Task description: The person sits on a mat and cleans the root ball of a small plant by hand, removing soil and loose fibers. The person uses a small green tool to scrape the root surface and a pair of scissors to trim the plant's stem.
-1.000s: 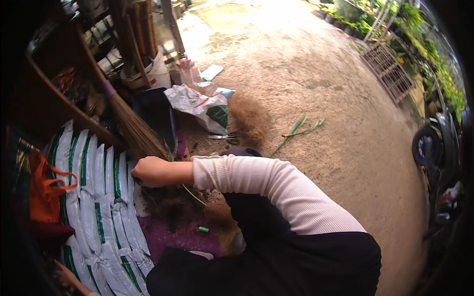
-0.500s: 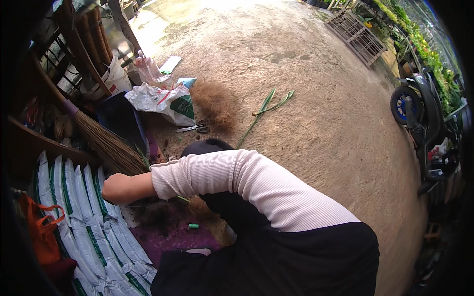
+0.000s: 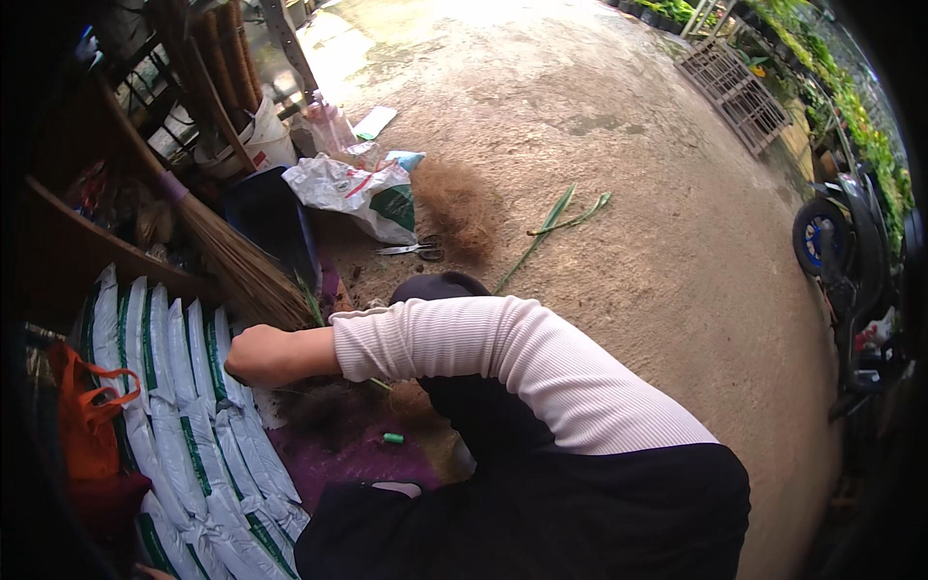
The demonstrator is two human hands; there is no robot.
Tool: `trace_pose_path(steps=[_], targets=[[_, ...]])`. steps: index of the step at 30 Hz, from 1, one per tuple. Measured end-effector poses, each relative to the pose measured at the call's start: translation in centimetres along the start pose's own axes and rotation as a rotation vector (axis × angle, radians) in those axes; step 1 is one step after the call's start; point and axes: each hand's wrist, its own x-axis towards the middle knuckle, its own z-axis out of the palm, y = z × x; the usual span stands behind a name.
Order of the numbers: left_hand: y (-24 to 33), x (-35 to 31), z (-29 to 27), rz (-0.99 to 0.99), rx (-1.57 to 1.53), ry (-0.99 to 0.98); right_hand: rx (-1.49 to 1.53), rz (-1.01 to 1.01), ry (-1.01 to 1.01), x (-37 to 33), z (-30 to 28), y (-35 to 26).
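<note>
My right hand (image 3: pixel 263 356) is closed in a fist beside a stack of white packets with green bands (image 3: pixel 198 425). Its fingers face away, so whatever they hold is hidden. The right arm, in a pale ribbed sleeve, reaches across to the left over dark loose material. A thin green stem (image 3: pixel 381 384) shows below the sleeve, and a narrow green leaf (image 3: pixel 311 302) sticks up above the wrist. A small green spool (image 3: pixel 393 438) lies on the purple mat (image 3: pixel 362 464). My left hand is out of sight.
A stick broom (image 3: pixel 237 251) leans beside a dark blue dustpan (image 3: pixel 275 217). Beyond my knee are scissors (image 3: pixel 411 248), a white plastic sack (image 3: pixel 353 193), brown fibre (image 3: pixel 459 208) and cut leaves (image 3: pixel 551 227). An orange bag (image 3: pixel 92 416) hangs at left; a scooter (image 3: pixel 851 261) stands right.
The view has shifted, so the whole scene sits further right in the picture. My right hand remains closed beside the packets, with little visible movement of its own.
</note>
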Motion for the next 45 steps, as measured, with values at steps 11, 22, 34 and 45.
trace_pose_path(steps=[11,22,34,45], targets=[[28.6,-17.1,-23.7,0.624,-1.123,-0.807,0.086,-0.163,-0.139,0.4,-2.1,-2.2],[28.0,-20.4,-19.3,0.212,-1.502,-1.373,0.120,-0.201,-0.289,0.5,-0.1,-3.0],[26.1,-20.7,-17.8,0.065,-1.405,-1.306,0.012,-0.358,-0.324,2.8,2.4,-4.7],[25.9,-19.5,-17.5,0.103,-1.322,-1.216,0.036,-0.237,-0.280,3.3,1.2,-3.9]])
